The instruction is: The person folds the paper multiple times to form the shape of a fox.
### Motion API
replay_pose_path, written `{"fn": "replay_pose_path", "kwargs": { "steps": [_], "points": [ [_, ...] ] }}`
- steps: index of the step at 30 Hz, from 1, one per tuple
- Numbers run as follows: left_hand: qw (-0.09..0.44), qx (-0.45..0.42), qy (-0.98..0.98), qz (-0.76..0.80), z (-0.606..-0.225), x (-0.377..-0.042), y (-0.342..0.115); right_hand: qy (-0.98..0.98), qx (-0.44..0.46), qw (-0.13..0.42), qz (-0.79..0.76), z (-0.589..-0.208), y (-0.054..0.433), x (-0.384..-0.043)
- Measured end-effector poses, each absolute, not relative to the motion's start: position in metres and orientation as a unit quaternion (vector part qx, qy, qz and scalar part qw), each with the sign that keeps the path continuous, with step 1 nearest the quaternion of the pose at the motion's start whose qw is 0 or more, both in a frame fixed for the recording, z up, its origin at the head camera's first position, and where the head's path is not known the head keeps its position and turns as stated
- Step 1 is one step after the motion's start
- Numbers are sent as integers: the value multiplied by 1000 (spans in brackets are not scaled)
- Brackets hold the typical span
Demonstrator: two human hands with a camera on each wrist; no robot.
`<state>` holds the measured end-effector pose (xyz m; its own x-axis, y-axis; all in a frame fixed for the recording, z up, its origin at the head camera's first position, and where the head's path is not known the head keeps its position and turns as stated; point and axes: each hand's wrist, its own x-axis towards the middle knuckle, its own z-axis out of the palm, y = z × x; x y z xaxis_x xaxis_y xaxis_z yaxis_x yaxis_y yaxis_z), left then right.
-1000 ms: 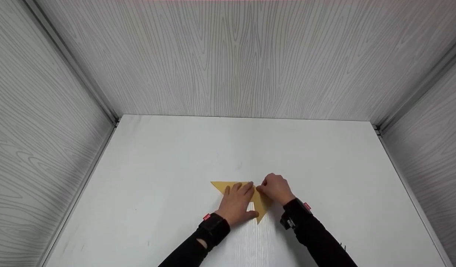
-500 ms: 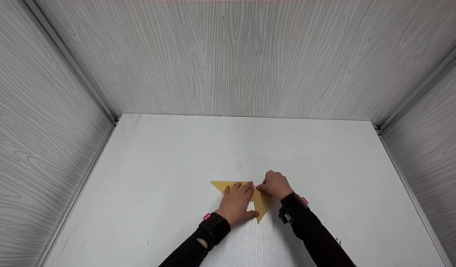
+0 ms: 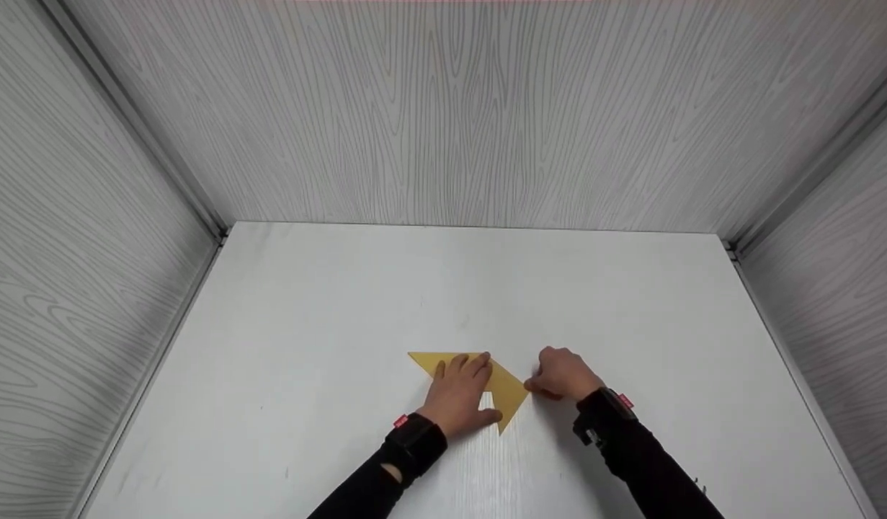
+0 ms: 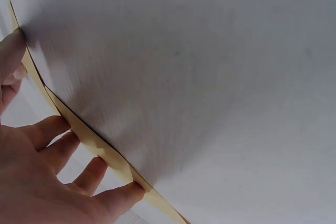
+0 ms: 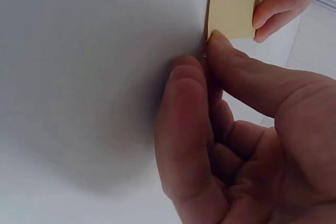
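A folded piece of yellow paper (image 3: pixel 508 388) lies on the white table, with pointed ends at its left, right and near side. My left hand (image 3: pixel 454 398) presses it down with spread fingers, covering its middle. In the left wrist view, those fingertips rest along the paper's folded strip (image 4: pixel 118 163). At the paper's right corner, my right hand (image 3: pixel 564 375) pinches the edge between thumb and curled index finger. The right wrist view has the thumb tip on the corner of the paper (image 5: pixel 231 6), the other fingers curled beneath.
Around the paper extends the white tabletop (image 3: pixel 328 303). Grey wood-grain panels stand at the back (image 3: pixel 443 122), left (image 3: pixel 90 288) and right (image 3: pixel 839 288). Both wrists wear black bands over dark sleeves.
My right hand has slid right and toward me along the paper's upper right edge, from near its top to the right corner. The left hand and the paper have stayed put.
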<state>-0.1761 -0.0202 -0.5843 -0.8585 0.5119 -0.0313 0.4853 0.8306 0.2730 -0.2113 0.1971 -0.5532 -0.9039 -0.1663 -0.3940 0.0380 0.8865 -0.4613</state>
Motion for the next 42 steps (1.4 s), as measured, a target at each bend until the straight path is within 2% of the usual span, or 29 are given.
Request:
{"fn": "replay_pose_path", "kwargs": {
  "steps": [10, 28, 32, 42],
  "points": [
    [62, 263, 953, 135, -587, -176, -20, 948, -52, 217, -227, -558, 206, -205],
    [69, 262, 952, 141, -584, -176, -21, 951, -27, 107, -288, -569, 172, -210],
    [69, 259, 954, 134, -584, -177, -22, 952, -18, 114, -282, -570, 169, -217],
    [72, 256, 956, 125, -581, -180, -19, 950, -27, 174, -258, -561, 176, -221]
  ]
}}
